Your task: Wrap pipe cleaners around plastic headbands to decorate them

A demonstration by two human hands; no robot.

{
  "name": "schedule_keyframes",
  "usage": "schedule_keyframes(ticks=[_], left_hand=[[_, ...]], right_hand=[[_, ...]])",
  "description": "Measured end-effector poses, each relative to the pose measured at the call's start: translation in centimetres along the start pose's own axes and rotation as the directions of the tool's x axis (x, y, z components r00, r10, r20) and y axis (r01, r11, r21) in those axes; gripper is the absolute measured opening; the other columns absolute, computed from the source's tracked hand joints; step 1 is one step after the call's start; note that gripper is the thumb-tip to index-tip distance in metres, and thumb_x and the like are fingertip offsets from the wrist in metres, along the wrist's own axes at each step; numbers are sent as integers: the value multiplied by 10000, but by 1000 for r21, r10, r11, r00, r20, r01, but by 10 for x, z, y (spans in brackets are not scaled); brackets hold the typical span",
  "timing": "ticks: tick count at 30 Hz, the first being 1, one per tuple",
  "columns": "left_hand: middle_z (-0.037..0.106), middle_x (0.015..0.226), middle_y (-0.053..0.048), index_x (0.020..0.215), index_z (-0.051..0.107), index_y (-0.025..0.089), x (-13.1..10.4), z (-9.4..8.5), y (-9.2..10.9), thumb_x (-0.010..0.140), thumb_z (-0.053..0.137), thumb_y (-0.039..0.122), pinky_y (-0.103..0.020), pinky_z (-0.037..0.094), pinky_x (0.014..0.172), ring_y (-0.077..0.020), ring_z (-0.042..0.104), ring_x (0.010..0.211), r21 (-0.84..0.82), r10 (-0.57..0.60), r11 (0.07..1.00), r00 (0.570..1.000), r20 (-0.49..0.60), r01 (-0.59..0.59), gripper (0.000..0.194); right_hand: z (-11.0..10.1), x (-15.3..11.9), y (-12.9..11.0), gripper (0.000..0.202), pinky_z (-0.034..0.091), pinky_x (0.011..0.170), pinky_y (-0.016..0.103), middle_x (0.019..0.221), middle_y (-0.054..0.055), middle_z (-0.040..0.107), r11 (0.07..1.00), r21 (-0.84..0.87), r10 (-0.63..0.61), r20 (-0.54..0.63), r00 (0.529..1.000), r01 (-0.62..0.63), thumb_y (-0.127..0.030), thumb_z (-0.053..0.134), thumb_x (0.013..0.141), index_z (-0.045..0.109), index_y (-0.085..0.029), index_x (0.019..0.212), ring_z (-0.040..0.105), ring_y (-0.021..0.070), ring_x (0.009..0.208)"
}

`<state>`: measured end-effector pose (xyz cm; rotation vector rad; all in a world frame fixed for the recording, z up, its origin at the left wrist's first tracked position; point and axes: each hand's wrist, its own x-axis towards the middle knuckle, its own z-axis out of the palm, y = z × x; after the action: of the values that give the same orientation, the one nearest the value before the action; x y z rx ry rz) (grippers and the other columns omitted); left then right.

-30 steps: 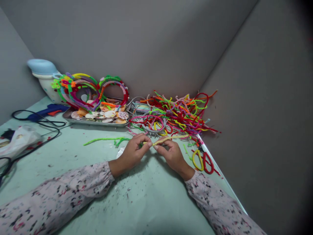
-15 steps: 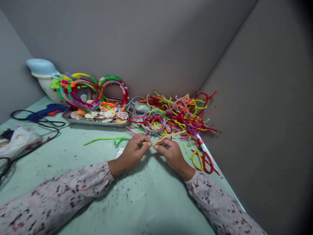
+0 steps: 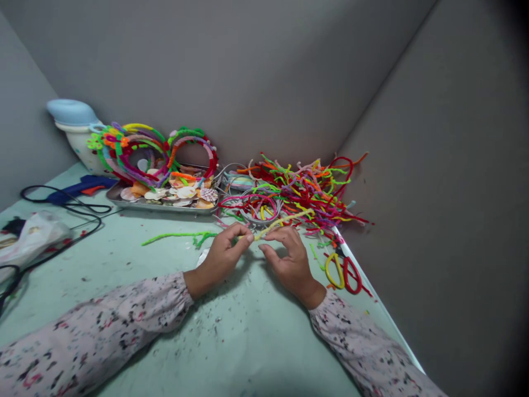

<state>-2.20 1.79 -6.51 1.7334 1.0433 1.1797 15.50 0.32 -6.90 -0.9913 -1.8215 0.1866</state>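
A pale yellow pipe cleaner [image 3: 285, 219] slants up to the right, pinched near its lower end by my left hand [image 3: 225, 250]. My right hand [image 3: 291, 259] is just below it, thumb and fingertips apart, with nothing visible between them. Left of my left hand, a green pipe cleaner [image 3: 171, 236] lies on the table, its right end partly behind my fingers. Beyond both hands spreads a tangled heap of coloured pipe cleaners [image 3: 306, 187]. Scissors with one yellow and one red handle loop [image 3: 352, 274] lie right of my right hand.
A metal tray [image 3: 161, 208] holds shells, with pipe-cleaner-wrapped headbands [image 3: 192, 138] on top. Thin metal hoops lie beside it. Farther left are a white bin with a blue lid [image 3: 74, 113], a blue glue gun [image 3: 78, 187], a black cable [image 3: 88, 231] and a plastic bag [image 3: 37, 237].
My right thumb and fingers have come apart and let go of the yellow pipe cleaner. Its free end has tilted up slightly. My left hand still pinches it.
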Motion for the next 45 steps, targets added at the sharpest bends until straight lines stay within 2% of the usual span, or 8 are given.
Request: schedule_keyframes(ticks=[10,25,45], left_hand=[[541,758,0,783,561,163,0,1,1,882,507,295,-251,403,709,-146,508,754,20,26,999,999,26,-26,174],[555,748,-5,768,562,168,1,1,2,864,512,307,-260,409,703,-153,513,743,46,27,999,999,22,-28,176],[561,747,-3,770,576,166,0,0,3,866,521,288,-260,418,706,-147,520,740,51,39,998,999,22,-40,165]], right_hand=[[3,-1,4,122,470,812,390,900,37,620,1000,-14,-13,2,1000,13,-209,638,833,678,-271,930,579,195,886],[1,-4,5,148,454,803,386,890,28,642,996,-87,-32,4,999,32,-207,624,847,688,-290,952,570,194,875],[1,-2,5,127,458,798,391,885,37,658,994,-96,-47,8,999,47,-213,623,852,683,-273,947,579,199,874]])
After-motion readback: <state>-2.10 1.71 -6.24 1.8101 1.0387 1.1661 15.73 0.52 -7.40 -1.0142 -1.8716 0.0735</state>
